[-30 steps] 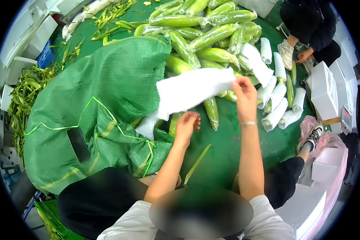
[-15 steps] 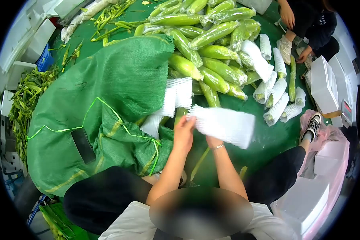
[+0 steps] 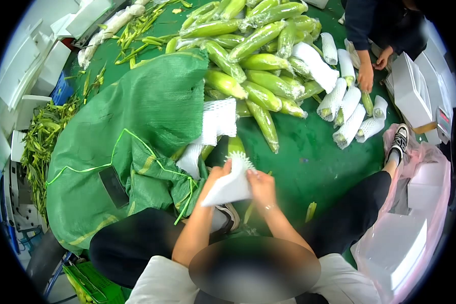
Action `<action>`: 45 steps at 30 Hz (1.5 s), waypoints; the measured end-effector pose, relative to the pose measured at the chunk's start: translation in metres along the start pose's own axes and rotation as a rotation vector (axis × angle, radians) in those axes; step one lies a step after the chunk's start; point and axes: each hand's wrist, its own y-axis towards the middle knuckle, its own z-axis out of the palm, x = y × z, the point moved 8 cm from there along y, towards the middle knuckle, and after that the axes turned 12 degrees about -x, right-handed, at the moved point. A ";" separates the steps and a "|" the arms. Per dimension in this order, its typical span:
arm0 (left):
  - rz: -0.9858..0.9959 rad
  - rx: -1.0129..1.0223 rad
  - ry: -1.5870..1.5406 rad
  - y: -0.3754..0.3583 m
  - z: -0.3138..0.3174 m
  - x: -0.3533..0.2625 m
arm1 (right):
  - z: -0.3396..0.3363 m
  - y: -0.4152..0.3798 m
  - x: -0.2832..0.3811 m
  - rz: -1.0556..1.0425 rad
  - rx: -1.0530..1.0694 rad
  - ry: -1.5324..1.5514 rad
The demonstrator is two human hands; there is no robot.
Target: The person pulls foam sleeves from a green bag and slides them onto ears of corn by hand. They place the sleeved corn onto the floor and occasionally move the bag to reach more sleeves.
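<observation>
Between my two hands is a white foam net sleeve point(image 3: 229, 190), its jagged open rim facing away from me. My left hand point(image 3: 217, 175) pinches the rim on the left side. On the right side, my right hand point(image 3: 262, 188) grips the same rim between thumb and fingers. A green ear of corn point(image 3: 235, 145) lies just beyond the sleeve's mouth and overlaps it in this view. More foam sleeves point(image 3: 219, 119) stick out from a large green woven sack point(image 3: 131, 101) to the left of my hands.
Plastic-wrapped corn point(image 3: 261, 43) is heaped ahead. Several foam-sleeved ears point(image 3: 348, 126) lie to the right, where another person's hand point(image 3: 365, 78) reaches down to an ear. White foam boxes point(image 3: 410, 96) stand at far right. Stripped husks point(image 3: 43, 137) pile up at left.
The foam sleeve has swung from pointing right to hanging back toward me. My right hand has come from beneath it to its rim. The other person's hand has reached down to the corn.
</observation>
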 end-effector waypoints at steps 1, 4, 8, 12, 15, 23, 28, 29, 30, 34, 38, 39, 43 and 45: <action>0.179 -0.046 0.079 -0.026 0.006 -0.019 | -0.018 -0.006 0.025 -0.159 -0.017 -0.144; 0.044 -0.130 -0.940 -0.075 -0.018 -0.077 | -0.043 -0.019 0.095 -0.284 -0.037 -0.271; -0.655 0.014 -1.939 -0.061 0.018 -0.080 | -0.023 0.030 0.065 0.007 0.124 -0.147; -0.662 0.068 -1.848 -0.042 0.028 -0.093 | -0.023 0.059 0.031 0.140 -0.004 -0.045; -0.689 -0.185 -1.531 -0.040 0.098 -0.010 | -0.032 0.063 -0.013 0.136 -0.067 -0.042; -0.425 -0.169 -0.204 -0.011 0.095 -0.045 | -0.085 0.088 -0.143 0.459 -0.372 0.246; 0.027 -0.163 -0.428 0.046 0.138 -0.207 | -0.141 0.125 0.003 0.351 -0.084 0.942; 0.037 -0.121 -0.389 0.053 0.141 -0.228 | -0.160 0.142 0.020 0.329 -0.152 0.985; 0.040 -0.153 -0.412 0.059 0.137 -0.240 | -0.172 0.158 0.041 0.268 -0.177 0.944; 0.050 -0.144 -0.573 0.067 0.113 -0.221 | -0.175 0.197 0.114 -0.098 -0.283 0.812; 0.055 -0.333 -0.761 0.062 0.112 -0.117 | 0.013 0.103 0.151 -0.688 -0.021 -0.290; -0.003 -0.303 -0.902 0.064 0.123 -0.087 | 0.056 0.072 0.155 -0.416 0.032 -0.369; -0.438 -0.030 -1.414 0.052 0.077 -0.052 | 0.111 0.091 0.123 -0.663 -0.022 -0.254; -0.510 0.024 -1.292 0.055 0.055 -0.047 | 0.058 0.088 0.131 -0.443 -0.011 0.156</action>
